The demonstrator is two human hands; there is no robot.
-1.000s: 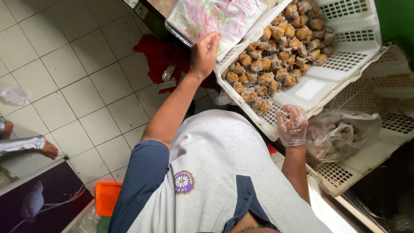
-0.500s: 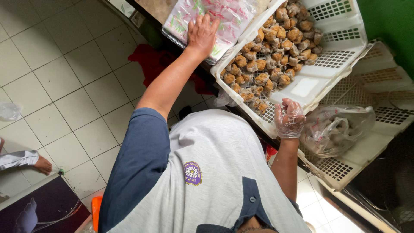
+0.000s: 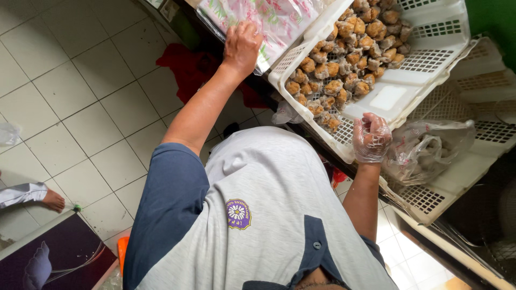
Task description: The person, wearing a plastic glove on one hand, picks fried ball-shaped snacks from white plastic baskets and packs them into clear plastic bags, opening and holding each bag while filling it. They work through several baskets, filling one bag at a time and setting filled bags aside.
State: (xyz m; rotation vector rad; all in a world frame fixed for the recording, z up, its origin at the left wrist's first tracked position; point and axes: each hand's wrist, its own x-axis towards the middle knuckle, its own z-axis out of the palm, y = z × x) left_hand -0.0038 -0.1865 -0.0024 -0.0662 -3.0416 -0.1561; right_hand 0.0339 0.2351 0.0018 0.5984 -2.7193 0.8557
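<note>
My left hand [image 3: 242, 45] reaches up and lies on a stack of printed plastic bags [image 3: 279, 19], with the fingers bent over the top sheet. A white slotted crate [image 3: 424, 59] beside the bags holds several brown, sugar-dusted snack pieces [image 3: 344, 64]. My right hand [image 3: 371, 137] wears a clear plastic glove and hovers at the near edge of that crate. Its fingers are curled together, and I cannot make out anything inside them.
A clear bag [image 3: 424, 150] with some snack pieces lies on a second white crate [image 3: 430, 198] to the right. A red cloth [image 3: 188, 64] lies on the white tiled floor. Another person's bare foot [image 3: 54, 200] shows at the left, above a dark panel [image 3: 54, 258].
My left hand has slid farther up onto the stack of bags. The gloved right hand has stayed at the crate's near edge with its fingers curled.
</note>
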